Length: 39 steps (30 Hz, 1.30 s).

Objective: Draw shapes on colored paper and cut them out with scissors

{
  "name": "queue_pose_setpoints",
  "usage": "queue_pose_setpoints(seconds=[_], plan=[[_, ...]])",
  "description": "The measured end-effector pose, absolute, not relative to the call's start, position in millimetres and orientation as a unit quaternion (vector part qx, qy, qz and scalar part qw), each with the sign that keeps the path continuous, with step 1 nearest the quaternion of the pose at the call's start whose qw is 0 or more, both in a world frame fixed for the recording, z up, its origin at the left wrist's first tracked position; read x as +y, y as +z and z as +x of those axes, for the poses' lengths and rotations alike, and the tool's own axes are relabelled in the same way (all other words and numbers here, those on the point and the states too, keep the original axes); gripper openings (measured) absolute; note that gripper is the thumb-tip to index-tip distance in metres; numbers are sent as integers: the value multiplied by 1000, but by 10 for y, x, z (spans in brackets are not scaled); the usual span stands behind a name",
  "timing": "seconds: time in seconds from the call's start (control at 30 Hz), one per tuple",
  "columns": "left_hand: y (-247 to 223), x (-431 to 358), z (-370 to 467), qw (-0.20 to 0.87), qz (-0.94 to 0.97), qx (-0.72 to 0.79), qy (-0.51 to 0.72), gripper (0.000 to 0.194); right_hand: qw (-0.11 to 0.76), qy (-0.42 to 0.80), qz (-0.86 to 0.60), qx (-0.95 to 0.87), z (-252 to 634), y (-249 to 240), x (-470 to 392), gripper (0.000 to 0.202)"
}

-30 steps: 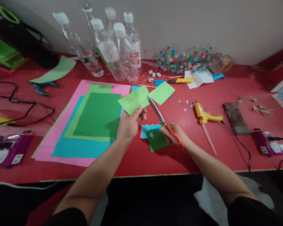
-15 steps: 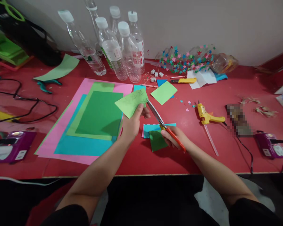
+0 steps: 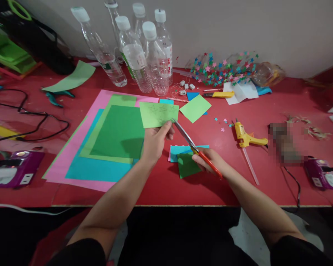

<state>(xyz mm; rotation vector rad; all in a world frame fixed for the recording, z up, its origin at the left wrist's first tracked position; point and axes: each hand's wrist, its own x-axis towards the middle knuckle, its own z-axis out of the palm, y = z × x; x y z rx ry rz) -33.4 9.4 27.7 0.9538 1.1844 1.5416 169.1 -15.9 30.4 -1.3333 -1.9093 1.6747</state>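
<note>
Between the fingers of my left hand (image 3: 157, 142) is a light green paper (image 3: 151, 117) with several stars drawn in dark lines. My right hand (image 3: 209, 160) is closed around the red handles of a pair of scissors (image 3: 188, 138). The blades point up and left, their tips at the paper's lower right edge by my left thumb; whether they touch it I cannot tell. Beneath my right hand lie a dark green piece of paper (image 3: 186, 166) and a blue one (image 3: 180, 150). Another light green paper (image 3: 195, 108) rests just beyond the blades.
Stacked coloured sheets (image 3: 115, 129) lie on the left of the red table. Several plastic bottles (image 3: 134, 55) stand along the wall. Farther right are a bottle of coloured stars (image 3: 224, 70), a yellow utility knife (image 3: 220, 95), loose paper stars (image 3: 222, 129) and a yellow glue gun (image 3: 245, 136).
My left hand has turned the light green paper to nearly level, so more of its drawn stars show. The scissors remain by its edge in my right hand. The view has shifted slightly.
</note>
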Motion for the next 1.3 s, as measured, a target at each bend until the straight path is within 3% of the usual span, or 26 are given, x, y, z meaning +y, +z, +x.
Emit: queue_pose_setpoints(seconds=[1.3], plan=[[389,63,-354,451,454,516,569,30,137,610,-460,-630,1752,355,-133,47]])
